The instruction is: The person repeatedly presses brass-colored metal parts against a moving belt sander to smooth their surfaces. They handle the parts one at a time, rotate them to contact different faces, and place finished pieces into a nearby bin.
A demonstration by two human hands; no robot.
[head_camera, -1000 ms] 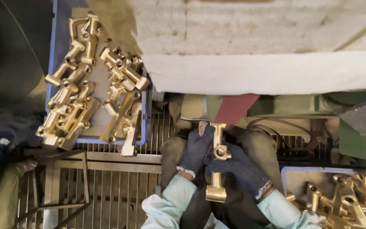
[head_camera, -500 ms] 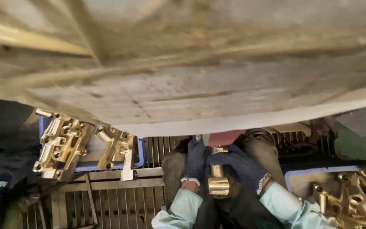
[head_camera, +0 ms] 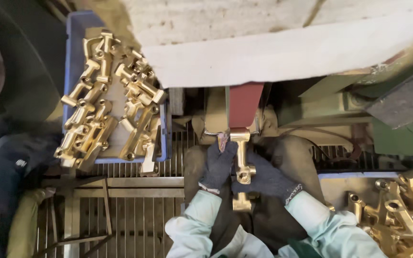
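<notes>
Seen from above, a person in pale green sleeves and dark knit gloves holds a brass fitting [head_camera: 243, 167] upright in the centre of the view. The left hand [head_camera: 218, 165] wraps its fingers around the upper left side of the fitting, and the right hand [head_camera: 266, 179] grips it from the right, lower down, so both sets of fingers are closed on the piece. The top end of the fitting touches the lower edge of a reddish-brown sanding belt [head_camera: 244, 107], which runs down from under a pale, dusty machine cover [head_camera: 283, 52]. Its bottom end points toward the person's body.

To the left, a blue plastic tray [head_camera: 72, 57] carries a heap of similar brass fittings [head_camera: 106, 114], some hanging over its near edge. At lower right, a second tray [head_camera: 333, 184] holds more brass fittings [head_camera: 397, 205]. A metal grate [head_camera: 135, 210] lies beneath the hands and the left tray. Green machine housing [head_camera: 397, 134] stands to the right of the belt.
</notes>
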